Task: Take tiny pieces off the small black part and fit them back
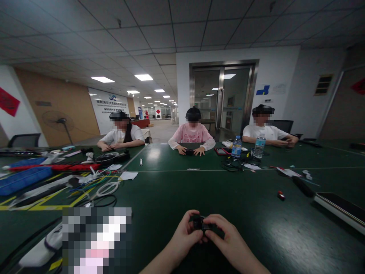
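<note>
A small black object (202,223) is held between my two hands over the near part of the green table (159,205). My left hand (185,234) has its thumb and fingers closed round the left side of the object. On the right side, my right hand (221,230) pinches it between thumb and fingers. The fingers cover parts of the object, and its details are too dark to make out.
Cables (108,188), a blue tray (25,180) and a white power strip (42,249) lie at left. A small red and black item (281,195) and a flat white-edged device (342,209) lie at right. Bottles (236,147) stand farther back; three people sit opposite.
</note>
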### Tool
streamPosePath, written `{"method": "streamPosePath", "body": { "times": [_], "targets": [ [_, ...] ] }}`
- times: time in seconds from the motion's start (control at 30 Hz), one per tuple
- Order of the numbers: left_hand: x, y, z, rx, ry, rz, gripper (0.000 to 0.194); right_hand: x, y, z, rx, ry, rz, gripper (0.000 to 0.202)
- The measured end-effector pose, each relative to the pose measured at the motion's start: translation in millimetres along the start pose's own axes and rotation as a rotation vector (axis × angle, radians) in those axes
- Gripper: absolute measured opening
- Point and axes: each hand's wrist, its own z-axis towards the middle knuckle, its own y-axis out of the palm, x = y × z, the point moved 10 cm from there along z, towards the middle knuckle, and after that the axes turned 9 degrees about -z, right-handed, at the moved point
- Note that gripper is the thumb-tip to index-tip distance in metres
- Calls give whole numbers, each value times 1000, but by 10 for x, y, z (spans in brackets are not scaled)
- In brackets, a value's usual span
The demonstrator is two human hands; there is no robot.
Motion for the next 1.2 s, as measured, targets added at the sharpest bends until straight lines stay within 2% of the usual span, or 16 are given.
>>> {"method": "streamPosePath", "body": {
  "times": [0.47, 0.8, 1.2],
  "targets": [
    [-83, -67, 55, 13, -2, -7, 54, -36, -19, -3, -2, -9, -12, 20],
    [6, 5, -7, -19, 3, -9, 53, -57, -31, -13, 5, -36, 1, 22],
    [-69, -57, 48, 9, 14, -5, 59, -50, -33, -8, 17, -30, 2, 21]
  ]
}}
